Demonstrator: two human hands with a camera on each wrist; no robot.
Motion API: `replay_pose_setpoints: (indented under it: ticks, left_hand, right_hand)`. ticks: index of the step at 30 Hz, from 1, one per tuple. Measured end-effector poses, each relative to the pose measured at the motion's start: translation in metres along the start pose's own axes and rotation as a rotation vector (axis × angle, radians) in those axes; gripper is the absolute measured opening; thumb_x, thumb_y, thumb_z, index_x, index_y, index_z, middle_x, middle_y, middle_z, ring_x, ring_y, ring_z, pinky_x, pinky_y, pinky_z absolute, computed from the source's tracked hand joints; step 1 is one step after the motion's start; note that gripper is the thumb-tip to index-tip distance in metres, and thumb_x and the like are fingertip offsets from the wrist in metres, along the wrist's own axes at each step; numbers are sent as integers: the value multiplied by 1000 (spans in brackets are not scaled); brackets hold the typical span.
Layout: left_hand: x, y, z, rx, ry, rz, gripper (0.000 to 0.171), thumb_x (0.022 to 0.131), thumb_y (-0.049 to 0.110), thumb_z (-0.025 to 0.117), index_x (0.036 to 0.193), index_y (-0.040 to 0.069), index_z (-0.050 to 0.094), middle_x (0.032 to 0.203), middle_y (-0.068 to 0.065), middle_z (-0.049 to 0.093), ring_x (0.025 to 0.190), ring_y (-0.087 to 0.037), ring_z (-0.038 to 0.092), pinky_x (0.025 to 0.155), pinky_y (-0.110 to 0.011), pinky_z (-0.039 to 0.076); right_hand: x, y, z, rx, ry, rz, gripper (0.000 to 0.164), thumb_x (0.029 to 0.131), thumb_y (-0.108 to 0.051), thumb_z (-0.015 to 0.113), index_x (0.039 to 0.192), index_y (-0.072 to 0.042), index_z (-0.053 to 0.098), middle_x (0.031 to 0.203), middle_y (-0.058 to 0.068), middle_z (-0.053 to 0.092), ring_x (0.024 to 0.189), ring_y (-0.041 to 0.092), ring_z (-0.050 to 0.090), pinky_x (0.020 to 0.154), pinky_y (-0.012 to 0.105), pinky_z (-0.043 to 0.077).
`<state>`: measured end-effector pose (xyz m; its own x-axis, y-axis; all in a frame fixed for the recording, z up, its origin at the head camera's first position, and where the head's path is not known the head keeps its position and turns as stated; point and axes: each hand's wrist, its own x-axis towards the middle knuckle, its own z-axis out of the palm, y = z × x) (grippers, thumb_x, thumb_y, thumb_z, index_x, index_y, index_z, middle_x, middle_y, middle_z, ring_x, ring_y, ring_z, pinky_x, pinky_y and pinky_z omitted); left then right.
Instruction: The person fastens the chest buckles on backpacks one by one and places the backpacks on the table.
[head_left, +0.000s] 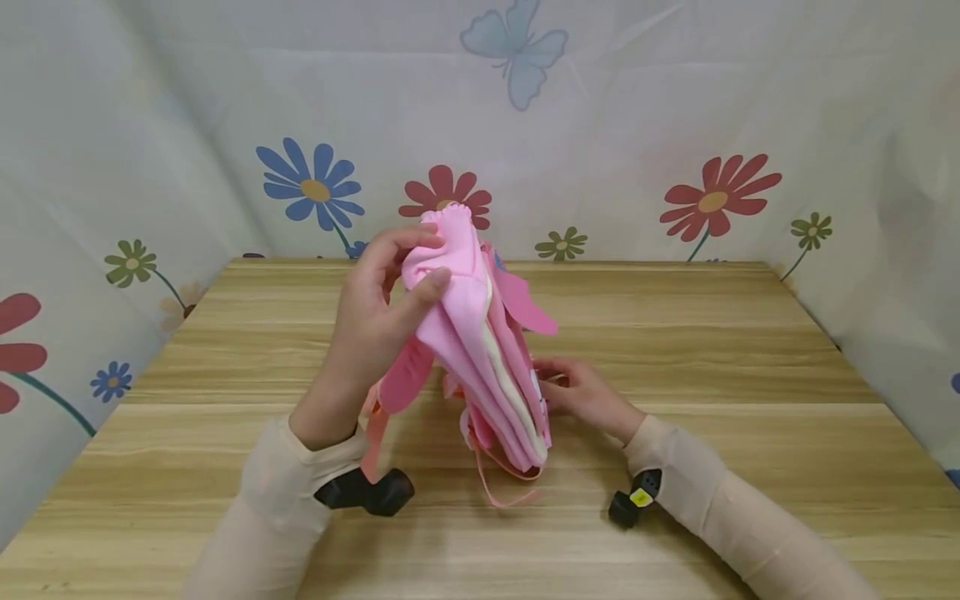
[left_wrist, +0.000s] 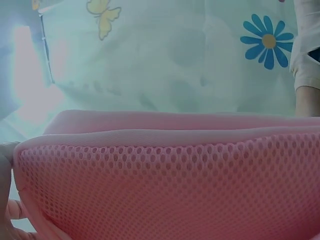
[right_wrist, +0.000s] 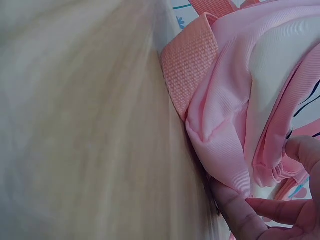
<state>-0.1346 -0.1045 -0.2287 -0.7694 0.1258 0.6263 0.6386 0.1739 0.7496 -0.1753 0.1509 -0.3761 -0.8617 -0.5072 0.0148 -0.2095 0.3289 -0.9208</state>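
Note:
A small pink backpack (head_left: 468, 312) stands on edge, tilted, over the middle of the wooden table. My left hand (head_left: 363, 321) grips its upper end, thumb on the near side. Lower down, my right hand (head_left: 585, 393) holds the bag's bottom at the front face; in the right wrist view the thumb lies on the front and the fingers (right_wrist: 240, 215) reach beneath the pink fabric. Darker pink flaps (head_left: 525, 302) stick out from the bag. A coral webbing strap (right_wrist: 192, 65) loops off its back. The left wrist view is largely filled by a pink mesh panel (left_wrist: 170, 185).
The wood-grain table (head_left: 712, 333) spreads around the bag. Behind it hangs a pale cloth (head_left: 600, 150) printed with flowers and a butterfly. A thin loose strap end (head_left: 498, 500) trails below the bag. Each wrist carries a black camera.

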Motion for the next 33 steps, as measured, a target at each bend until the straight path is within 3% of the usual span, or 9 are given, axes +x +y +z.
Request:
replay_pose_setpoints:
  ticks: [7, 12, 20, 26, 33]
  left_hand:
    - [0, 3, 2, 12, -18, -11, 38, 85, 17, 62, 118, -1, 57, 132, -10, 53, 118, -12, 50, 98, -21, 46]
    - [3, 6, 7, 35, -33, -22, 37, 86, 19, 62, 119, 2, 58, 134, -7, 51, 125, -10, 46, 100, -33, 49]
    - [6, 6, 14, 5, -38, -22, 37, 85, 23, 61, 115, 3, 60, 135, -7, 52, 133, -10, 40, 100, -43, 48]
    - [8, 5, 14, -19, -43, -25, 38, 85, 24, 61, 116, 2, 60, 136, -7, 51, 133, -11, 39, 98, -45, 50]
    - [11, 6, 15, -26, -47, -26, 41, 84, 28, 63, 117, 2, 61, 136, -7, 51, 132, -12, 40, 100, -45, 47]
  right_hand:
    - [1, -3, 4, 50, -25, 9, 43, 96, -10, 51, 132, 14, 47, 126, 32, 56, 106, 27, 63, 82, 31, 57]
    - [0, -4, 4, -6, -27, -16, 37, 97, -8, 50, 127, 14, 51, 120, 31, 59, 103, 27, 62, 80, 26, 56]
    - [-1, -4, -3, -25, -88, -56, 33, 99, -5, 46, 123, 17, 50, 116, 32, 59, 88, 9, 62, 76, 23, 55]
    - [-5, -5, -16, 16, -154, -16, 40, 101, -11, 43, 132, 15, 44, 124, 32, 56, 92, 9, 63, 82, 26, 56]
    - [-8, -7, -27, -30, -179, 17, 41, 101, -17, 46, 133, 8, 47, 125, 25, 59, 99, 13, 63, 87, 26, 54]
